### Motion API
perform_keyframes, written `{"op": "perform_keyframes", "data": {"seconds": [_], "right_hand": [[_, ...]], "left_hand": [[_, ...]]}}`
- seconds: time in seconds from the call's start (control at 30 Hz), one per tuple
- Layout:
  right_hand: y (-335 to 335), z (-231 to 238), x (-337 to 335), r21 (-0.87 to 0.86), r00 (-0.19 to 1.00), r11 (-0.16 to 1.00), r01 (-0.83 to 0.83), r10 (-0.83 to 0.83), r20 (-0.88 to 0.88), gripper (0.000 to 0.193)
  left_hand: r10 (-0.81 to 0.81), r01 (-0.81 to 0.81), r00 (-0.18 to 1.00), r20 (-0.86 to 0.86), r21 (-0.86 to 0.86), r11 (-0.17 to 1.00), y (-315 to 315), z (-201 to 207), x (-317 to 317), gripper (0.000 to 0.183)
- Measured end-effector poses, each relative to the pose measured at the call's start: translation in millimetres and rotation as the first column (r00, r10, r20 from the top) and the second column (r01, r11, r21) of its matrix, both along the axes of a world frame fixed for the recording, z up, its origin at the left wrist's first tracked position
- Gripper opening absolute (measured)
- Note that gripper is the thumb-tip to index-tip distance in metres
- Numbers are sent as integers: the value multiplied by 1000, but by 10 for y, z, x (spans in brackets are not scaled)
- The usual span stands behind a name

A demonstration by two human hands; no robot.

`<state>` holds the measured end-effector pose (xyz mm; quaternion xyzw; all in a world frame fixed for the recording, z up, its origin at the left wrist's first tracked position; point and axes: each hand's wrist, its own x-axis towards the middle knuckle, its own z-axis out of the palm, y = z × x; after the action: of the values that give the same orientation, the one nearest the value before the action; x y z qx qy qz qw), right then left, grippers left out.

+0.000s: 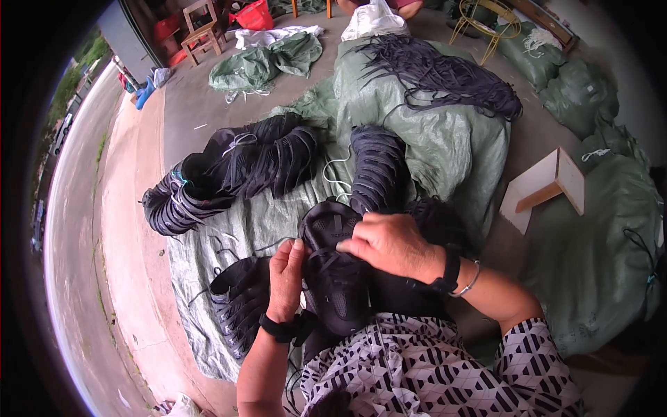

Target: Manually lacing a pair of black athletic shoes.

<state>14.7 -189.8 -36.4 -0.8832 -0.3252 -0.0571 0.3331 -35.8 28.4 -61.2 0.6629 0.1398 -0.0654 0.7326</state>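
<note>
A black shoe upper point(338, 295) with a mesh toe lies in front of me, its toe toward my body. Dark lace point(322, 263) crosses its front. At its left edge my left hand point(283, 278) is closed in a pinch on the lace, and a dark strand trails off to the left. My right hand point(397, 244) is over the upper's right side by the tongue point(337, 226), thumb and fingers closed together. What lies between them is mostly hidden, but it appears to be the lace. Both wrists wear black bands.
Bundled black uppers point(271, 156) lie on green woven sacking point(267, 222); another stack point(377, 167) stands ahead. Dark laces point(445, 76) are heaped on a green sack point(445, 153). A wooden piece point(552, 184) and full sacks point(590, 236) are at right. Beyond are a chair point(201, 31) and another person point(403, 7).
</note>
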Motion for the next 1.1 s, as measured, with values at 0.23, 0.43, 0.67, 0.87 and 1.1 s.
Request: {"op": "perform_keyframes", "data": {"seconds": [0.23,0.43,0.67,0.87,1.1], "right_hand": [[41,147,-135,-39,898,998,-45,23,-439,23],[-111,124,-16,101,908,995,19,25,-417,11],[-188,113,72,371,463,925,79,296,-836,27],[-351,8,110,255,747,964,78,113,-655,23],[-498,-77,272,127,706,991,-30,111,-699,18]], "left_hand": [[11,-10,999,44,-23,1000,5,-30,-21,29],[22,-21,999,26,-56,998,-12,-27,-12,30],[13,-13,1000,23,-23,1000,-6,-6,-20,31],[16,-16,999,38,-12,1000,-22,-16,-22,31],[41,-43,999,-24,-118,992,34,-33,-32,30]]}}
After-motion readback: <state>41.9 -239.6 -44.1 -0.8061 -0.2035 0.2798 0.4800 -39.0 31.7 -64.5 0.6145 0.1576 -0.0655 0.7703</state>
